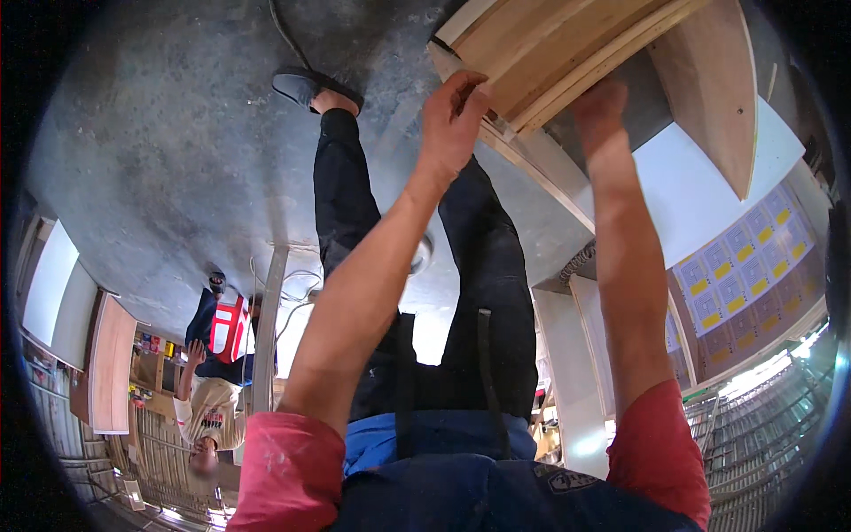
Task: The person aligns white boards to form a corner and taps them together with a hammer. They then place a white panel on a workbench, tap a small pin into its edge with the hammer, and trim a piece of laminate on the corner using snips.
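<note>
A wooden cabinet frame (pixel 576 84) with plank slats and rails stands at the upper right. At its near left corner is my left hand (pixel 450 124), with thumb and forefinger curled together in a pinch against the wood. Whatever lies between those fingertips is too small to tell. My right hand (pixel 605 102) reaches inside the frame, beyond its long rail (pixel 612 64). It is smeared by motion, and its fingers are partly hidden. A curved wooden side panel (pixel 714 97) rises to the right of this hand.
A white panel (pixel 700 177) and a sheet with yellow-marked labels (pixel 745 257) lie to the right. My legs straddle the grey floor (pixel 177 133), where a cable (pixel 288 35) runs near my shoe. Another person (pixel 213 390) is at the lower left, near a metal post (pixel 269 328).
</note>
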`<state>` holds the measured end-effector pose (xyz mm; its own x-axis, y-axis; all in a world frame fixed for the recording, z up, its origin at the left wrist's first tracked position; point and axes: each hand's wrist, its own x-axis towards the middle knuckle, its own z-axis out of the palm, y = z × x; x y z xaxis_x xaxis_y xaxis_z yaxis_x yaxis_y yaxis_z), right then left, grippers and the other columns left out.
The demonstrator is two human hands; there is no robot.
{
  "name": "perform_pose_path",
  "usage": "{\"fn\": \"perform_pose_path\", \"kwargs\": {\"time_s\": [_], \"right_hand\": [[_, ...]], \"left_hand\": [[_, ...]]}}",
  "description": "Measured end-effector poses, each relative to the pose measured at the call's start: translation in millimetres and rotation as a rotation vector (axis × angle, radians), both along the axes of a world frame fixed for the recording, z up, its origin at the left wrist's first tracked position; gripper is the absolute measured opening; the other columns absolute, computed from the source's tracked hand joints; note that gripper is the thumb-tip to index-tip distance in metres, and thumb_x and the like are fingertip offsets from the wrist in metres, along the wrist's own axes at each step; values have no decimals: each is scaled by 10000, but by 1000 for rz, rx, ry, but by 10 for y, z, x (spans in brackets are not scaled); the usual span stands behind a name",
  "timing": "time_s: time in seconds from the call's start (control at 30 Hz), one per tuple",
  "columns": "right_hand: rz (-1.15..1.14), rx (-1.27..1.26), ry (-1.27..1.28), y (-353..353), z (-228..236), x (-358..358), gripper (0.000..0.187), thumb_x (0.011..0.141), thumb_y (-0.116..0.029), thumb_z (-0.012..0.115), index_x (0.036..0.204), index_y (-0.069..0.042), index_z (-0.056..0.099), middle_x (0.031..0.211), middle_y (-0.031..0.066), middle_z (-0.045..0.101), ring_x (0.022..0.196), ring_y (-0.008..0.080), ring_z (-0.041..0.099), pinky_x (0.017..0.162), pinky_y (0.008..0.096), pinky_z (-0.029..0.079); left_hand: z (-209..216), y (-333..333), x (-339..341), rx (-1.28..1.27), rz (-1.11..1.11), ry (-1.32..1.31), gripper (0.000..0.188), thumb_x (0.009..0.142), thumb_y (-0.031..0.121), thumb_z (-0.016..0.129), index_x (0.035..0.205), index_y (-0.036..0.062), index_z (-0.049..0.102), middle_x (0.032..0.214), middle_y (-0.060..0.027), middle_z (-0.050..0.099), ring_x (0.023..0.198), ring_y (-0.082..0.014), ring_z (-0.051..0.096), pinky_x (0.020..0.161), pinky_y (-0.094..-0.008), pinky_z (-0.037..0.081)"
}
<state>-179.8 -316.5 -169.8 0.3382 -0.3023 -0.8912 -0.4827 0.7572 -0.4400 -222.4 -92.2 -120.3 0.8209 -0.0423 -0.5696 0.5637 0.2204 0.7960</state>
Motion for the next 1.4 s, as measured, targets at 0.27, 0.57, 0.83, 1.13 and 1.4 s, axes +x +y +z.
{"fn": "perform_pose_path", "kwargs": {"time_s": [0.27,0.57,0.83,1.13,1.4], "right_hand": [[975,-835,-217,219,-518,-668,627,1009,-538,380,1511,-165,334,1530,86,389,1384,238,404,1107,376,401],[585,-136,-416,-75,-645,-527,587,1007,-502,397,1466,-136,380,1459,72,460,1312,222,465,1060,380,445],[1197,-494,-861,-621,-113,-67,522,981,-232,601,1436,-63,411,1398,123,507,1268,220,500,1027,384,465],[583,-61,-265,84,122,-719,391,977,-364,593,1215,-56,554,1043,97,677,935,267,658,749,373,527],[1163,-772,-323,669,994,-1113,393,889,-222,704,1168,5,544,955,156,644,929,314,649,782,415,515]], "left_hand": [[-85,-105,-59,38,162,-19,315,997,245,511,910,-35,625,736,-35,572,626,-119,558,563,-282,499],[2,7,-20,100,17,51,266,973,202,547,947,-44,644,683,-54,584,637,-104,577,600,-292,481],[-96,288,43,-126,-350,161,383,938,274,676,1133,-56,661,803,-71,663,756,-102,583,690,-266,471],[-53,267,35,-44,-359,117,415,949,274,664,1177,-72,640,857,-81,692,779,-106,603,708,-270,478],[3,289,50,-15,-394,147,396,976,284,637,1210,-35,651,955,-67,709,881,-122,636,808,-275,498]]}}
